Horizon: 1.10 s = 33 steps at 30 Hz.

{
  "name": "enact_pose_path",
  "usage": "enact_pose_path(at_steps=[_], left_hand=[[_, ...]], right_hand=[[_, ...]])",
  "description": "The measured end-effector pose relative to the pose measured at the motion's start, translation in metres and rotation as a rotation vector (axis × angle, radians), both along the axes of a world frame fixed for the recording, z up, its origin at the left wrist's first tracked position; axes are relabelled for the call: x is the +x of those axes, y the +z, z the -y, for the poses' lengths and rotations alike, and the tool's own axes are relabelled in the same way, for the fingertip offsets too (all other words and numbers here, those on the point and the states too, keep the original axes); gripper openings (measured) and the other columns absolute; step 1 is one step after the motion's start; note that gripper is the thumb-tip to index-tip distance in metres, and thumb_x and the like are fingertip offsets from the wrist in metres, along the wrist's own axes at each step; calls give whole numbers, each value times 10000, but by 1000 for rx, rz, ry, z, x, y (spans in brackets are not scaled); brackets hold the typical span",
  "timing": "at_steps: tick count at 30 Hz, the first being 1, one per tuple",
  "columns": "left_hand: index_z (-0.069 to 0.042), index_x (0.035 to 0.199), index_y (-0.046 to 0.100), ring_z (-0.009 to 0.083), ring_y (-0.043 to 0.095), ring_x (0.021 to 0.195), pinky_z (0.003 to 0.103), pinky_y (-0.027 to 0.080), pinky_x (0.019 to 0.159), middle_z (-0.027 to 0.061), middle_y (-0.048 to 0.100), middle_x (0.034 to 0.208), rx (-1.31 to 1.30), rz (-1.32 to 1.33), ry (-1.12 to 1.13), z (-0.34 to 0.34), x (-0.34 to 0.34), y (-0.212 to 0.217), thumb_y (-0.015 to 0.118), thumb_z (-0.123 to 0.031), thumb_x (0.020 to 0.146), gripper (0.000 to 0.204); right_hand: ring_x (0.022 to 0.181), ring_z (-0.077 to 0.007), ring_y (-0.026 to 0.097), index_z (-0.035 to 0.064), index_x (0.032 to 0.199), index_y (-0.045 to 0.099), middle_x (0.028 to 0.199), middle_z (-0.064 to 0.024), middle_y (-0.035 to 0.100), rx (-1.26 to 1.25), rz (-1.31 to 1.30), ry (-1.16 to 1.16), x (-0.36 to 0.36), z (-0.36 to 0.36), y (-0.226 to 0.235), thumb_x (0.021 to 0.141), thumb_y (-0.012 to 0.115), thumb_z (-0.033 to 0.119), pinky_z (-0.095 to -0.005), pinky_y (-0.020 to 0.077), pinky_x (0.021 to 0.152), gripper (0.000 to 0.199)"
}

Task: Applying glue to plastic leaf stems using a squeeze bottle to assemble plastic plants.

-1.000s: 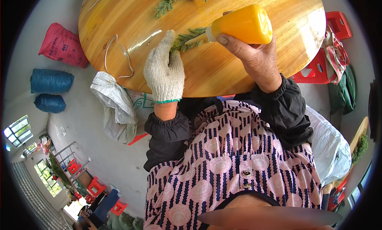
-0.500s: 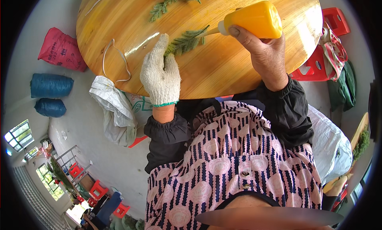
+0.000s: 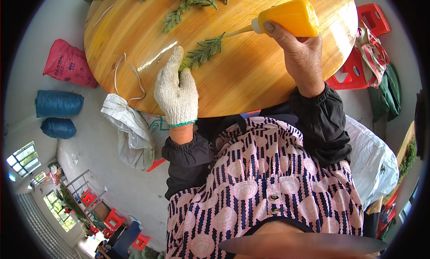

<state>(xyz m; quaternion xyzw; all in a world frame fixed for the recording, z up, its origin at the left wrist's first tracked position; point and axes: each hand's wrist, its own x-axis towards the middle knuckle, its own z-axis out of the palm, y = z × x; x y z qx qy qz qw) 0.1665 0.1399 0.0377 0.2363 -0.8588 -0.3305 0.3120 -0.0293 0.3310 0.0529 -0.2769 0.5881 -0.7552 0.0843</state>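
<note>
My left hand [image 3: 177, 91], in a white knitted glove with a green cuff, pinches the base of a small green conifer sprig [image 3: 205, 51] between thumb and fingers. The sprig slants up to the right over the round wooden table [image 3: 242, 75]. A yellow squeeze bottle [image 3: 295, 18] with a white collar and long tapered nozzle is gripped in my bare right hand [image 3: 301, 57]. The bottle lies tilted, and its nozzle end is at the sprig's far tip. Whether they touch, or whether anything comes out, I cannot tell.
More green sprigs [image 3: 192, 3] lie toward the table's far side. A white cord [image 3: 117, 75] curls at its left edge, above a white sack [image 3: 127, 120]. Pink [image 3: 69, 64] and blue sacks [image 3: 58, 103] stand left on the floor; red stools [image 3: 351, 75] stand right.
My left hand and the sprig have shifted slightly left and nearer to me. The nozzle lay over the sprig's upper part and is now at its tip. Both holds are unchanged.
</note>
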Motion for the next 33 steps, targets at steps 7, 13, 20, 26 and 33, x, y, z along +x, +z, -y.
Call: enact_pose_path(at_steps=[7, 13, 20, 26, 33], left_hand=[[68, 1331, 629, 243, 613, 1274, 357, 443, 1111, 165, 655, 1376, 33, -18, 22, 2, 9, 3, 583, 137, 891, 448], [31, 1332, 655, 210, 648, 1199, 322, 480, 1059, 162, 697, 1296, 300, -122, 266, -9, 69, 54, 625, 79, 880, 455], [-7, 1315, 680, 207, 682, 1115, 323, 504, 996, 131, 723, 1245, -5, 226, 843, 18, 216, 109, 576, -32, 910, 419], [-5, 1342, 658, 281, 679, 1176, 362, 488, 1039, 172, 688, 1331, 89, 524, 855, 90, 273, 22, 544, -20, 907, 450], [101, 1331, 618, 261, 627, 1249, 342, 436, 1112, 186, 669, 1345, -198, -10, 534, 55, 114, 64, 550, 63, 932, 407]], right_hand=[[912, -143, 673, 31, 1123, 718, 1000, -41, 719, -13, 0, -11, -3, 5, 1, 913, 812, 182, -287, 531, 844, 276], [869, -163, 689, -16, 1072, 710, 998, -71, 719, -299, 286, -130, -10, 3, -7, 920, 776, 126, -310, 560, 808, 218], [1000, -241, 680, -40, 1148, 650, 1117, -126, 681, -357, 353, -67, -32, -7, -21, 930, 769, 129, -366, 588, 857, 301], [1022, -234, 682, -34, 1155, 649, 1127, -118, 683, -349, 347, -69, -30, -7, -20, 933, 763, 121, -378, 588, 873, 294], [988, -176, 682, 10, 1140, 680, 1074, -60, 699, -354, 396, -62, -16, 0, -24, 921, 786, 144, -331, 564, 876, 278]])
